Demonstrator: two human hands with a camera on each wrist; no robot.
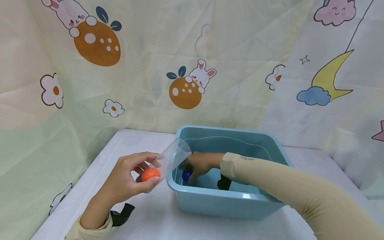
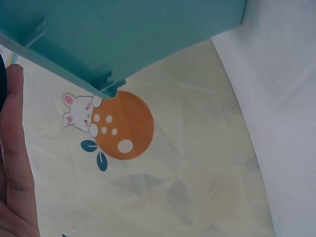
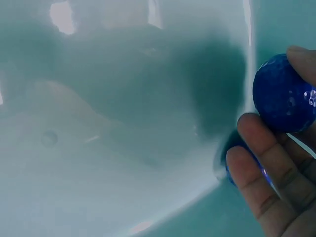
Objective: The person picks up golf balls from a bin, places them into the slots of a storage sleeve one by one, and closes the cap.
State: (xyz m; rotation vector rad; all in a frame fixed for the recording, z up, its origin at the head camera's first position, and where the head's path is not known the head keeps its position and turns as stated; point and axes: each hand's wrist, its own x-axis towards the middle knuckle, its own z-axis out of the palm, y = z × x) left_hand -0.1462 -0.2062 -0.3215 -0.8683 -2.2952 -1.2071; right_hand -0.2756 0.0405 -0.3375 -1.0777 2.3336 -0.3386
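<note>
My left hand [image 1: 129, 176] grips a clear plastic tube [image 1: 175, 155] that tilts with its wide mouth up and to the right. An orange ball [image 1: 150, 174] shows at the tube's lower end, between thumb and fingers. The tube's mouth is over the left rim of a light-blue basin [image 1: 216, 203]. Inside the basin, my right hand [image 1: 201, 165] pinches a dimpled blue golf ball [image 3: 284, 96] near the left wall. A second blue ball is partly hidden behind the fingers [image 3: 261, 182] in the right wrist view. Only the edge of my left hand [image 2: 17, 148] appears in the left wrist view.
The basin stands on a table with a white cloth [image 1: 150, 220]. A printed curtain [image 1: 144, 83] hangs close behind and beside it. The right sleeve [image 1: 270, 176] crosses the basin's front right rim. Black wrist mounts are on both arms.
</note>
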